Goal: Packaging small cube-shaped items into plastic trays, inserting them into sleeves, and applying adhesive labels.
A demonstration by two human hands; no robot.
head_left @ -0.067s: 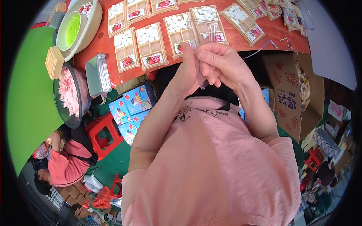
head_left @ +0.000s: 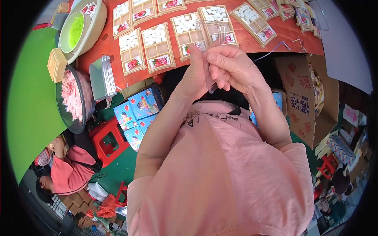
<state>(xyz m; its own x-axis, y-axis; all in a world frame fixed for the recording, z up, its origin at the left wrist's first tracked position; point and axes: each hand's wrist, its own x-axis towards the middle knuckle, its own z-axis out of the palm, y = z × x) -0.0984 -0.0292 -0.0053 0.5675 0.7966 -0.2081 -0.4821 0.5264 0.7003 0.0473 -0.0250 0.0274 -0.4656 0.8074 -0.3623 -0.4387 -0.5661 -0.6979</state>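
A thin clear plastic piece, box-like with folded edges [head_left: 212, 24], stands between my hands above the table's near edge. My left hand [head_left: 195, 74] grips its left side, thumb pointing up. The fingers of my right hand [head_left: 235, 65] are curled, with thumb and forefinger pinching its right side. Behind the plastic are tan trays [head_left: 185, 37] with white, cube-like pieces in one compartment and a strawberry-printed packet in another. More such trays [head_left: 159, 43] stand to the left, and a tilted one [head_left: 252, 23] lies to the right. My hands hide the lower part of the plastic.
Left of the trays stands a stack of clear plastic covers [head_left: 103, 78]. A dark bowl of pink packets [head_left: 73, 98] and a cream basin [head_left: 94, 35] are beyond it. A cardboard box [head_left: 303, 98] is at right, a red stool [head_left: 108, 143] lower left. A person [head_left: 75, 173] sits nearby.
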